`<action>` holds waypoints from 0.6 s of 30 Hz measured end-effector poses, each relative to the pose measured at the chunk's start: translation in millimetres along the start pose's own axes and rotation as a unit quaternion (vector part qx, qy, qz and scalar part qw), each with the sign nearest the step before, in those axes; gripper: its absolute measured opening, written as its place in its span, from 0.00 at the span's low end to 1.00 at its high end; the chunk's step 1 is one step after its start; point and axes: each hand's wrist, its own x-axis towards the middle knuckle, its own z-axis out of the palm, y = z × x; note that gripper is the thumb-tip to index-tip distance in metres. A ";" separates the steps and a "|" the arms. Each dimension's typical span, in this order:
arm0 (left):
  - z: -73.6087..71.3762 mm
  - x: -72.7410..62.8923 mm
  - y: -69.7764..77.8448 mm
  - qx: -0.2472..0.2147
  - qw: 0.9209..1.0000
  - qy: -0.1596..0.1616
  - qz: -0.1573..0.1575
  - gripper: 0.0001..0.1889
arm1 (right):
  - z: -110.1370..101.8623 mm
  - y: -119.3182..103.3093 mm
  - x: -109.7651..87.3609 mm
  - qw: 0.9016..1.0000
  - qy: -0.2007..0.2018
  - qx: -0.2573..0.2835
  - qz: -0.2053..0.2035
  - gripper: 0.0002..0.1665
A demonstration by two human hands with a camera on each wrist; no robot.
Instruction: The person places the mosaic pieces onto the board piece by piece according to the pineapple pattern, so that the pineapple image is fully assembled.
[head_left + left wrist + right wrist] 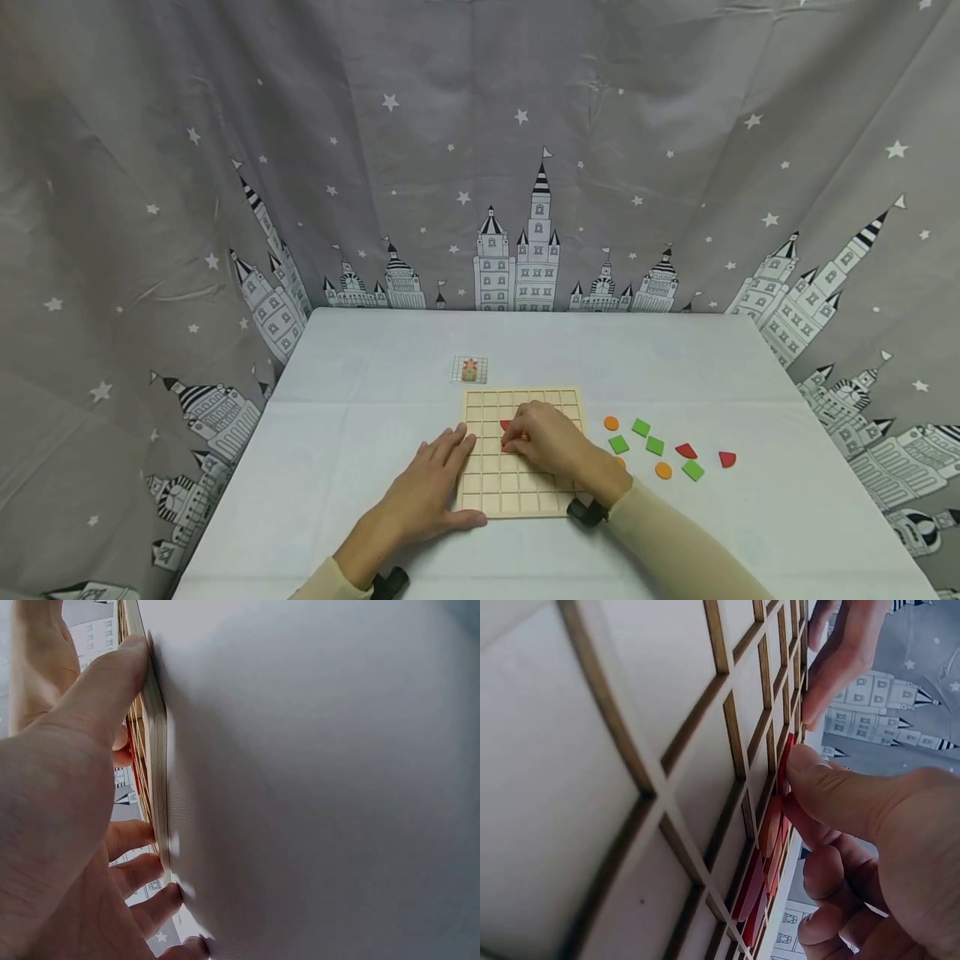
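Observation:
A wooden grid board (525, 487) lies on the white table (360, 400). My left hand (450, 475) lies flat on the table with straight fingers along the board's left edge, thumb at its near corner. In the left wrist view the thumb (105, 697) presses that board's edge (155, 750). My right hand (516, 438) rests on the board's middle, curled over a red piece (505, 426). In the right wrist view its thumb (832, 787) and fingers pinch the red piece (784, 761) edge-on in a cell, next to other red pieces (759, 881) set in the grid (667, 787).
Loose pieces lie right of the board: orange discs (611, 423), green squares (641, 427) and red shapes (686, 451). A small pattern card (469, 369) lies behind the board. A star-and-castle curtain (525, 167) encloses the table.

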 end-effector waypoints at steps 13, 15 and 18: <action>0.1 0.3 0.1 0.000 1.000 0.000 -0.003 0.65 | -12.0 4.2 -10.5 1.000 0.016 -0.012 -0.004 0.02; 0.3 0.5 0.2 0.000 1.000 0.001 -0.004 0.65 | -16.0 6.6 -14.6 1.000 0.019 -0.013 0.007 0.03; 0.6 0.9 0.4 0.003 1.000 0.002 -0.005 0.65 | -21.8 12.4 -22.2 0.999 0.032 -0.011 0.017 0.03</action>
